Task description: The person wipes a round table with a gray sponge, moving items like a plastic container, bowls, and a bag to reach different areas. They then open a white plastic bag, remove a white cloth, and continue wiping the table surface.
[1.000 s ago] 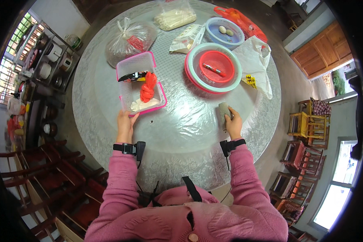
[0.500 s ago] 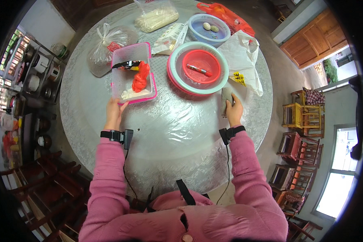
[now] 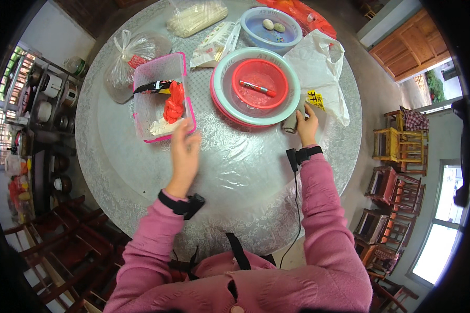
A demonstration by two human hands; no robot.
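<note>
My left hand (image 3: 185, 156) hangs over the table with its fingers apart and slightly blurred, just off the near right corner of a clear plastic box with pink trim (image 3: 143, 122). Inside the box lie a red plastic bag (image 3: 174, 103), a black packet (image 3: 152, 87) and something white. My right hand (image 3: 308, 126) has its fingers closed round a grey-green rolled piece (image 3: 290, 124), perhaps cloth, right beside the stacked basins. The upper basin is pale green (image 3: 222, 99); in it sits a red bowl (image 3: 260, 70) with a red marker-like stick (image 3: 257, 87) inside.
Behind the basins stands a blue basin (image 3: 249, 37) with two egg-shaped things. A white plastic bag (image 3: 324, 68) lies to the right, an orange-red bag (image 3: 308, 18) farther back. A knotted clear bag (image 3: 122, 78), a paper packet (image 3: 214, 47) and a bag of pale sticks (image 3: 198, 18) fill the far left.
My left hand has let go of the pink-trimmed box and moved right. The box sits slightly farther left in view. My right hand has brought the grey-green roll closer against the basins.
</note>
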